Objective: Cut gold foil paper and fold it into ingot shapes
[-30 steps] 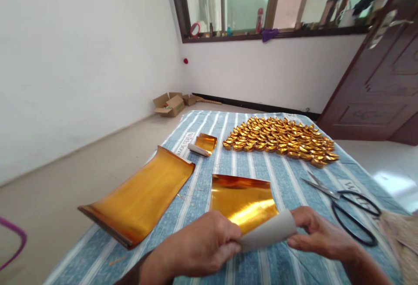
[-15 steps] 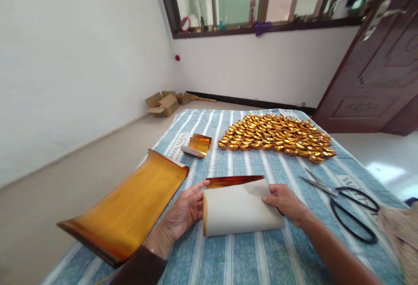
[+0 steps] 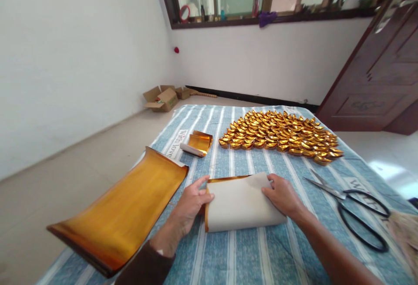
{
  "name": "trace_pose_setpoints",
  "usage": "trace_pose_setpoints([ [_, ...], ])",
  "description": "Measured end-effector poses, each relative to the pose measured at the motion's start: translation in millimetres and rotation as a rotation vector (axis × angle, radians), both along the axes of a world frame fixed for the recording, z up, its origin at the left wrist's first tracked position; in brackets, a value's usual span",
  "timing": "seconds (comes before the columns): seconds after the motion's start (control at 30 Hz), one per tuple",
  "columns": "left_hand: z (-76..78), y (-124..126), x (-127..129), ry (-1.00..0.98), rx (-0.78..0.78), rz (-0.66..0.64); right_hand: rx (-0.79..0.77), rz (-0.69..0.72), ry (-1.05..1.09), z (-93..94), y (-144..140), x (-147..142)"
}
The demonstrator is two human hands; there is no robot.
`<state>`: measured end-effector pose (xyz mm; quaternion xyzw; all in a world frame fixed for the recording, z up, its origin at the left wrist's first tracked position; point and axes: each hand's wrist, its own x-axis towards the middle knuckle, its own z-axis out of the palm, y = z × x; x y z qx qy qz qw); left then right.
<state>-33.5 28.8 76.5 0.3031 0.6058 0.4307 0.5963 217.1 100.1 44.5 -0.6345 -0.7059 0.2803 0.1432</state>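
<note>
A square of gold foil paper (image 3: 240,202) lies folded over on the striped blue cloth (image 3: 261,259), its white back facing up and a thin gold edge showing at the far side. My left hand (image 3: 192,202) presses the sheet's left edge with fingers and thumb. At the top right corner my right hand (image 3: 282,195) holds the folded flap down. A large curled gold sheet (image 3: 124,208) lies to the left of my left hand.
Many folded gold paper ingots (image 3: 281,136) are laid in rows at the far side of the cloth. Black-handled scissors (image 3: 354,208) lie at the right. A small rolled gold piece (image 3: 197,143) sits behind. Open cardboard boxes (image 3: 163,97) stand on the floor by the wall.
The near edge of the gold sheet, lifted a second ago, has been folded away from me over the gold face. Both hands moved forward and now press the folded sheet flat.
</note>
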Motion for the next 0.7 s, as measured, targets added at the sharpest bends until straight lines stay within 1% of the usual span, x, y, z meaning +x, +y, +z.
trace_pose_setpoints([
  [0.13, -14.7, 7, -4, 0.248, 0.084, -0.037, 0.015, -0.044, -0.124, -3.5, 1, -4],
  [0.23, -20.5, 14, -8, 0.459, 0.127, -0.121, 0.031, -0.025, -0.219, -4.0, -1, -7],
  [0.3, -19.7, 16, -10, 0.655, 0.143, -0.195, 0.026, -0.005, -0.261, -2.5, -1, -9],
  [0.33, -18.1, 16, -10, 0.784, 0.155, -0.225, 0.018, 0.004, -0.275, -1.5, -2, -9],
  [0.4, -12.8, 12, -5, 1.071, 0.209, -0.245, 0.000, 0.024, -0.298, 0.8, -2, -10],
  [0.47, -5.7, 5, 5, 1.305, 0.320, -0.227, -0.011, 0.038, -0.318, 2.7, -3, -11],
  [0.5, -1.8, 0, 11, 1.356, 0.391, -0.247, -0.011, 0.044, -0.328, 3.4, -3, -12],
  [0.53, 2.1, -4, 19, 1.355, 0.457, -0.322, -0.007, 0.051, -0.338, 3.8, -4, -12],
  [0.57, 5.7, -7, 27, 1.324, 0.507, -0.428, 0.001, 0.059, -0.346, 3.9, -4, -12],
  [0.6, 8.7, -9, 34, 1.264, 0.531, -0.579, 0.010, 0.066, -0.352, 3.7, -5, -13],
  [0.63, 10.8, -9, 41, 1.202, 0.526, -0.711, 0.017, 0.071, -0.358, 3.3, -5, -13],
  [0.67, 11.7, -8, 46, 1.161, 0.496, -0.799, 0.022, 0.074, -0.361, 2.7, -6, -13],
  [0.7, 11.4, -6, 51, 1.146, 0.448, -0.844, 0.025, 0.077, -0.359, 1.9, -6, -13],
])
